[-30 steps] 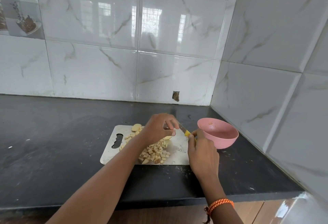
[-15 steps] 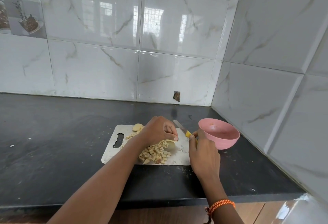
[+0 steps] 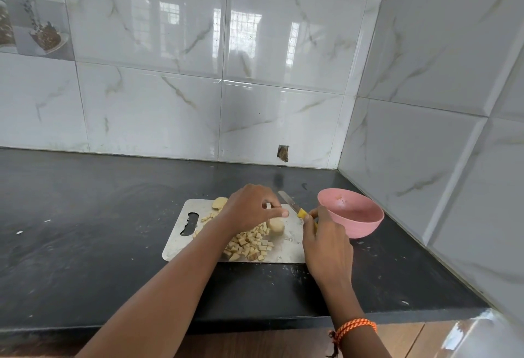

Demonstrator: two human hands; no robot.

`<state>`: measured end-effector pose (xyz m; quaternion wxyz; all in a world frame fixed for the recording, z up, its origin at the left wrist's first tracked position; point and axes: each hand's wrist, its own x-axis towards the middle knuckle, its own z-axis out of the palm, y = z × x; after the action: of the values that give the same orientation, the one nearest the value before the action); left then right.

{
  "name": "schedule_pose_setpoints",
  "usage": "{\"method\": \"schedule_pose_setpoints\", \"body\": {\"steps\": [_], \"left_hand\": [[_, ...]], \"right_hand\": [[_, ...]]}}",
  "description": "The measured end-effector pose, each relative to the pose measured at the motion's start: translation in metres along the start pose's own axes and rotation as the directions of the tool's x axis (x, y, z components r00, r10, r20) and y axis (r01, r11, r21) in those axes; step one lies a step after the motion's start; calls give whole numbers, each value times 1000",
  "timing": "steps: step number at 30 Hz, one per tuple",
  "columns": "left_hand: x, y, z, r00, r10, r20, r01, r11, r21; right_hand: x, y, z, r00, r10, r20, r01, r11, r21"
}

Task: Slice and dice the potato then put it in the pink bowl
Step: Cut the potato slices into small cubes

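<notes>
- The right hand (image 3: 326,240) is gripping a knife (image 3: 293,207) by its yellow handle, fingers curled round it, with the blade sticking out up and to the left, past the fingertips and off the board surface as far as I can tell.
- The left hand (image 3: 251,209) is hovering over the cutting board (image 3: 181,237), fingers curled in with thumb and forefinger pinched together. Can't tell if there's a sliver between them or nothing at all.
- A round potato chunk (image 3: 276,226) is sitting on the board just below the left fingertips, not being touched by them from what I can see.
- A heap of diced potato (image 3: 249,244) is lying under the left wrist, spreading toward the near edge of the board.
- Another uncut potato piece (image 3: 219,202) is sitting at the far edge of the board, just behind the left knuckles.
- The pink bowl (image 3: 351,211) is standing on the dark counter (image 3: 85,244) right beside the right fingers, to their outer side, looking pretty much bare inside.
- An orange thread band (image 3: 354,326) is wrapping the right wrist.
</notes>
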<state>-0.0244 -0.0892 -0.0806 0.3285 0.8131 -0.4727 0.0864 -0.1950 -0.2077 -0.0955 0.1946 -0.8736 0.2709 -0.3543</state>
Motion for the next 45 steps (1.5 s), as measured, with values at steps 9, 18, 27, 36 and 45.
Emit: {"method": "schedule_pose_setpoints", "body": {"steps": [9, 18, 27, 36, 45], "left_hand": [[-3, -8, -5, 990, -30, 138, 6, 985, 173], [-1, 1, 4, 997, -51, 65, 30, 959, 283], [0, 0, 12, 979, -198, -42, 198, 889, 413], [2, -3, 15, 968, -245, -51, 246, 895, 372], [8, -9, 19, 963, -265, -54, 267, 902, 338]], "right_hand": [[-1, -2, -2, 1000, -12, 13, 12, 1000, -16], [0, 0, 1, 999, -38, 26, 39, 999, -27], [-2, -3, 9, 969, -188, 160, 221, 948, -230], [-7, -8, 6, 934, -258, 246, 320, 911, -262], [-4, -8, 6, 941, -265, 210, 315, 913, -259]]}}
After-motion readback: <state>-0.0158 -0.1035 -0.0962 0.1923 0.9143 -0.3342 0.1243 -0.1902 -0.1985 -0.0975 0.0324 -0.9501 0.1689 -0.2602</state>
